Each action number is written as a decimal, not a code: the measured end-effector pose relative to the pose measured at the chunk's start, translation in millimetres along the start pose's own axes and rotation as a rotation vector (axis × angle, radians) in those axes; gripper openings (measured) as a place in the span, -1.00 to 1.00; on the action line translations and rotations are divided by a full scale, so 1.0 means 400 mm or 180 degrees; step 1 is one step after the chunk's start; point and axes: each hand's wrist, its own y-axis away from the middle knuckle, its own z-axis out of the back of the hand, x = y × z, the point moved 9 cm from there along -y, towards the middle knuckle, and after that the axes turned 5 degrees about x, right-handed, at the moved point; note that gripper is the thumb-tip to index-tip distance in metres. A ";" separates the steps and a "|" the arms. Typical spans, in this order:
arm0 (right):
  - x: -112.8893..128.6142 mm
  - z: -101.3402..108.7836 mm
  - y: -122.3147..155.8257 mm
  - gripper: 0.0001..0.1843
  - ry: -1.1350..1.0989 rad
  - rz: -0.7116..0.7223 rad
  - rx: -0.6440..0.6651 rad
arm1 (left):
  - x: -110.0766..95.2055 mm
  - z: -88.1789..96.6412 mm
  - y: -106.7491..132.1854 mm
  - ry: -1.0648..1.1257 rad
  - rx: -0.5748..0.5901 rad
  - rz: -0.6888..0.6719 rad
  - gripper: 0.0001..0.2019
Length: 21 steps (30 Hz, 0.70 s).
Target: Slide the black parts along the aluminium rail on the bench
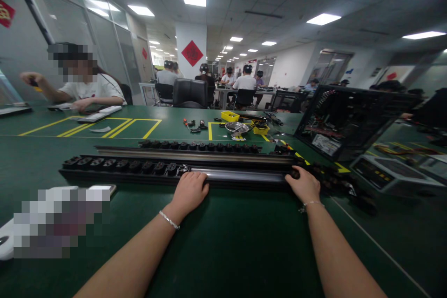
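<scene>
A long black power strip point(131, 166) lies across the green table in front of me. A row of black sockets fills its left part, while a smooth, shiny channel point(240, 175) shows on the right. My left hand point(190, 192) is curled over its near edge, about where the sockets end. Round its right end my right hand point(306, 187) is closed, thumb and fingers on either side of a dark part. Behind it lie a second long rail point(195, 154) and a further row of black sockets point(199, 146). My fingertips are partly hidden.
An open black computer case point(344, 121) and a grey device point(394, 174) stand at right. A metal bowl point(236, 128), a yellow bin point(230, 116) and small parts lie beyond the strips. A blurred white object point(21, 228) is at left. A co-worker point(91, 88) sits across the table.
</scene>
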 end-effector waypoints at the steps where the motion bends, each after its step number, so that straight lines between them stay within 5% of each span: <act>1: -0.003 0.000 -0.001 -0.46 -0.0071 -0.0007 0.0019 | 0.000 0.000 0.000 0.0007 -0.0008 -0.0008 -0.78; 21: -0.057 0.010 -0.011 -0.43 -0.0745 -0.0195 -0.0265 | 0.002 -0.002 0.000 -0.0010 0.0004 -0.0004 -0.77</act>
